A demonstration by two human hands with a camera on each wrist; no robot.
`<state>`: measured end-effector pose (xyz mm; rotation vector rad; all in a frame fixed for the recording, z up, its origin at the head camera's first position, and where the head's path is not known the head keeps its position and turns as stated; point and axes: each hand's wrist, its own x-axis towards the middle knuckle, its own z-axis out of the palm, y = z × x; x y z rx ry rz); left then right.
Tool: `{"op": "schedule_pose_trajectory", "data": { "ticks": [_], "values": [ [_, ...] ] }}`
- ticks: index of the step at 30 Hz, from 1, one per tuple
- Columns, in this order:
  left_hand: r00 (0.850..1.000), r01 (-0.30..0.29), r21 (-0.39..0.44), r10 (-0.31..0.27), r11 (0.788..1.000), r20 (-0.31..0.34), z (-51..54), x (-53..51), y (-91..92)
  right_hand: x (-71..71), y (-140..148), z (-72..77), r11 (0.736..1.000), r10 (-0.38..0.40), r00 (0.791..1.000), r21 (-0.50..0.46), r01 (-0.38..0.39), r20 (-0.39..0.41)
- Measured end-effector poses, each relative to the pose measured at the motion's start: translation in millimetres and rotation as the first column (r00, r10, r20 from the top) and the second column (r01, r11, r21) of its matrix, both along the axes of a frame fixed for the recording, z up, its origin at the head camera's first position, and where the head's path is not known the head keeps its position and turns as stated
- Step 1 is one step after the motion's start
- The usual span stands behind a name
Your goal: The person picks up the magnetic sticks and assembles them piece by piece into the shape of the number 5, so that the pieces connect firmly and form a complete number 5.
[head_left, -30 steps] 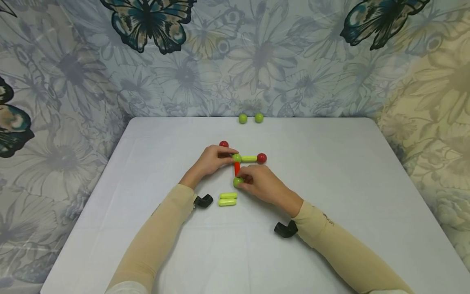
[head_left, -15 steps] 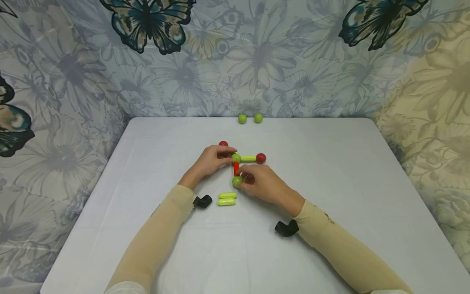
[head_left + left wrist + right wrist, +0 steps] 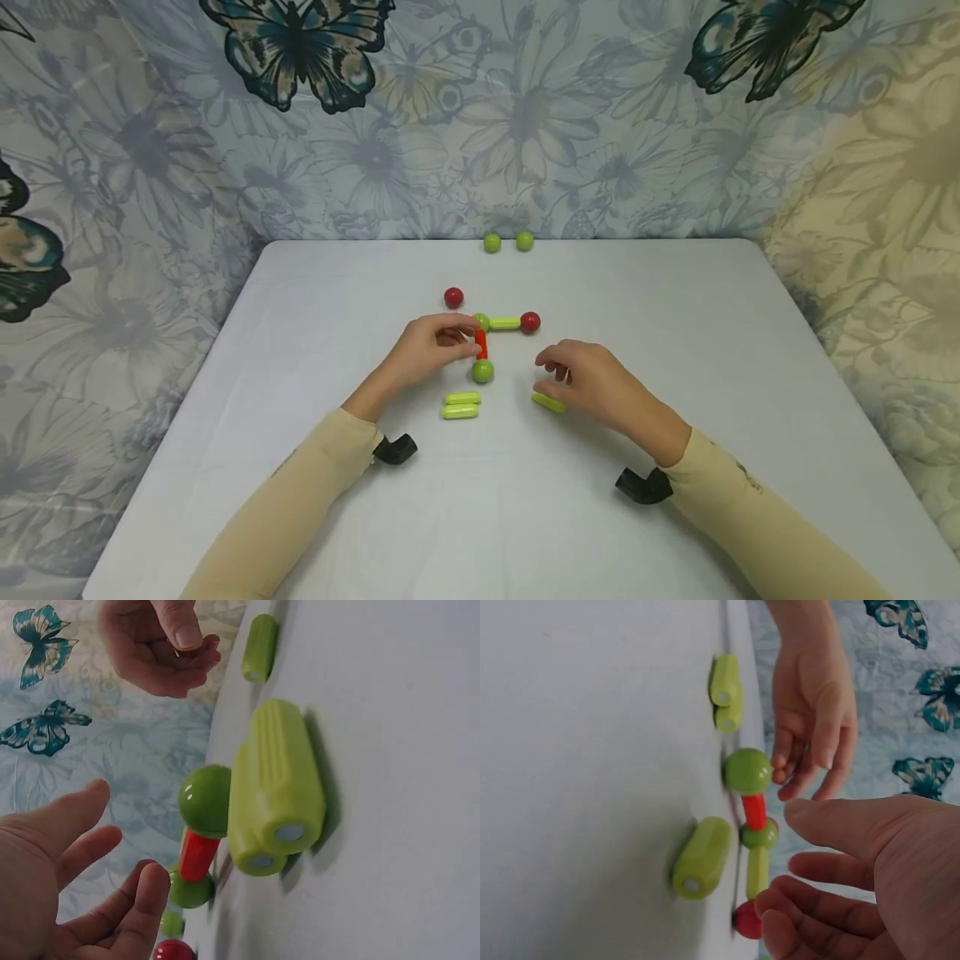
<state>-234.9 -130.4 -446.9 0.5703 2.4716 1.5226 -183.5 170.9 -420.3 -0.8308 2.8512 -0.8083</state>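
Note:
On the white table, a magnetic figure joins a far green ball point(image 3: 481, 321), a red rod point(image 3: 482, 346), a near green ball point(image 3: 482, 372), a yellow-green rod point(image 3: 505, 323) and a red ball point(image 3: 530, 322). My left hand point(image 3: 427, 350) hovers just left of the red rod; in the left wrist view its fingers are spread and hold nothing. To the right, my right hand point(image 3: 600, 383) hangs loosely curled above a single yellow-green rod point(image 3: 549, 402). The right wrist view shows that rod point(image 3: 702, 859) lying apart from the fingers.
Two yellow-green rods point(image 3: 461, 405) lie side by side nearer the front. A separate red ball point(image 3: 453, 297) sits beyond the left hand. Two green balls point(image 3: 507, 242) rest at the table's back edge, against the floral backdrop point(image 3: 525, 125).
My right hand has left the near green ball and moved right, and a single rod now shows beneath it. My left hand has come off the far green ball, slightly nearer, uncovering the red ball.

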Motion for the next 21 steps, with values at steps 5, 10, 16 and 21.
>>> {"op": "schedule_pose_trajectory", "data": {
  "ticks": [5, 10, 16, 21],
  "values": [
    [0.999, 0.032, -0.034, -0.031, 0.999, 0.026, -7.4, 10.7, 3.1, 5.9, 5.5, -6.9, 0.999, 0.016, 1.0, 0.029, -0.017, 0.011],
    [0.998, 0.059, -0.061, -0.058, 0.996, 0.016, -13.1, 13.3, 4.2, 10.1, 8.3, -18.2, 0.999, 0.029, 1.0, 0.046, -0.029, 0.004],
    [0.995, 0.099, -0.096, -0.098, 0.99, 0.018, -17.4, 13.3, 5.0, 13.8, 9.6, -24.6, 0.997, 0.016, 1.0, 0.07, -0.017, 0.009],
    [0.994, 0.111, -0.117, -0.11, 0.987, 0.014, -19.1, 13.6, 4.8, 11.3, 7.8, -22.2, 0.997, 0.015, 1.0, 0.08, -0.014, -0.018]
  ]
}}
